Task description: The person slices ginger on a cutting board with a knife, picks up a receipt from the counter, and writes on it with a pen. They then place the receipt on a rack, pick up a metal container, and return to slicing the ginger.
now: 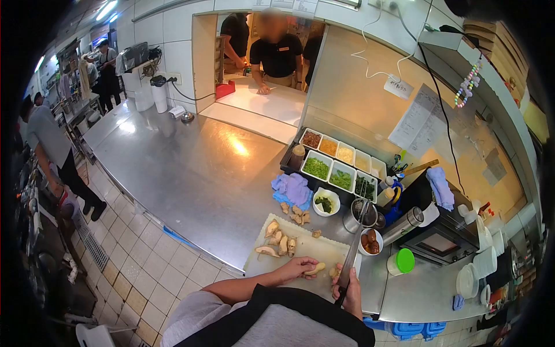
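We had a kitchen with a steel counter [173, 168] in front of us. Nearest, the left hand [298, 270] pinched a pale, knobbly root piece [315, 268], ginger by the look, just above the cutting board [306, 248]; the right hand [350, 296] was wrapped around the handle of a knife [348, 265], blade pointing away. We couldn't tell whether another small bit by the right fingertips was held. We judged the root light, firm and maybe slick where cut, best gripped by its thick end, clear of the edge. More root pieces [283, 245] lay on the board's left part. Farther off, we found handwriting on a wall label [399, 87] and sheets [425, 113], but couldn't read either reliably; beyond the hatch, a person's [277, 61] name tag [283, 50] was too small, and we could make out no brands.
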`<state>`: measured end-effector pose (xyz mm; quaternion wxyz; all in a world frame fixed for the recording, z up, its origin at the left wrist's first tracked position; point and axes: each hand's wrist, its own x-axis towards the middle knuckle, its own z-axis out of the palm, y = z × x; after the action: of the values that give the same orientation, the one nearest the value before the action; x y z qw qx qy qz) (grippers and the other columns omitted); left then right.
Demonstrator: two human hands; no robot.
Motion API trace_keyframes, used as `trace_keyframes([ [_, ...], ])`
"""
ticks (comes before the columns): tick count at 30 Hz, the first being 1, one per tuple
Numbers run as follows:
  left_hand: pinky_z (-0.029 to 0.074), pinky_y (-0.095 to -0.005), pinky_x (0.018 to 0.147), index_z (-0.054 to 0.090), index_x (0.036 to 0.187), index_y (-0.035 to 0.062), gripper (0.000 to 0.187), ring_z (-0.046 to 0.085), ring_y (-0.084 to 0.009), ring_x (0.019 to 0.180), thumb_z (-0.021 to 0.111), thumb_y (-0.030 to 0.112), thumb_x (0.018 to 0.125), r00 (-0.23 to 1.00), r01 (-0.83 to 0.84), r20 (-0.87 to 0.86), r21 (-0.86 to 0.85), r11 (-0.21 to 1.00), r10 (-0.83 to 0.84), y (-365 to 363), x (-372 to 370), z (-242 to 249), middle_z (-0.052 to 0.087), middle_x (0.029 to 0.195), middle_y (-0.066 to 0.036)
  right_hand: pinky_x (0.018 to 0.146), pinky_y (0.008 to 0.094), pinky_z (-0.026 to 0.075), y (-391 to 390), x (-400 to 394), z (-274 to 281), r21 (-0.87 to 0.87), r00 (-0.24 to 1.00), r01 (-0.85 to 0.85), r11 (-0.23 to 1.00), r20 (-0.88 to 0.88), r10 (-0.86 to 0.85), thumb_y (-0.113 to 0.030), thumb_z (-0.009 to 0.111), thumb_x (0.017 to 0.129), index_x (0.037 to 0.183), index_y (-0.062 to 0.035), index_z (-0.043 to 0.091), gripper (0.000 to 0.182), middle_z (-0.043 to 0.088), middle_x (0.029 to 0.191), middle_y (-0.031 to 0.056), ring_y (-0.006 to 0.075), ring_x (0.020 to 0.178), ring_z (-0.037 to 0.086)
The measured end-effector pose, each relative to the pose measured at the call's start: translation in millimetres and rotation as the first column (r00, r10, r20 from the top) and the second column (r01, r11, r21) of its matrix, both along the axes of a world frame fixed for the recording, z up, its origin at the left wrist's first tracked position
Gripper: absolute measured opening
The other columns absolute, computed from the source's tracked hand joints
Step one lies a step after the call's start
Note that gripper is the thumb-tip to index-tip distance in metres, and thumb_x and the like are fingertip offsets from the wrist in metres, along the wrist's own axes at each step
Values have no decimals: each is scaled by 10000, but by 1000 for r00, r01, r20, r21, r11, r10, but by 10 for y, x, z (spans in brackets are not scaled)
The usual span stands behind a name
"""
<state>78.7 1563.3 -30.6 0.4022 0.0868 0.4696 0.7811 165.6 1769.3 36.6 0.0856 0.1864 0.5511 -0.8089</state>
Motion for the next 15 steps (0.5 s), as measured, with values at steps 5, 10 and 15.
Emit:
trace_keyframes([
  [5,502,-288,782,565,1183,23,300,630,-171,927,581,181,929,966,-49,-257,-259,965,-20,124,-82,-43,613,1088,-93,333,298,327,-22,-72,-42,-64,1000,-3,998,-4,3,-588,323,958,1314,-86,454,629,554,729,76,149,370,402],
  [10,488,-340,822,595,1124,26,287,611,-266,945,616,164,873,582,-446,-810,-246,861,70,110,-141,35,606,1056,-137,345,291,332,-39,-92,-158,-90,998,-63,994,-2,63,-579,333,959,1316,-106,455,605,540,733,64,146,372,403],
  [15,481,-351,837,598,1104,37,270,597,-297,964,615,165,867,505,-430,-861,-191,882,60,82,-95,65,589,1033,-143,359,275,336,-117,-57,-95,-13,997,-79,997,2,79,-551,343,968,1293,-88,472,580,541,734,53,134,385,415],
])
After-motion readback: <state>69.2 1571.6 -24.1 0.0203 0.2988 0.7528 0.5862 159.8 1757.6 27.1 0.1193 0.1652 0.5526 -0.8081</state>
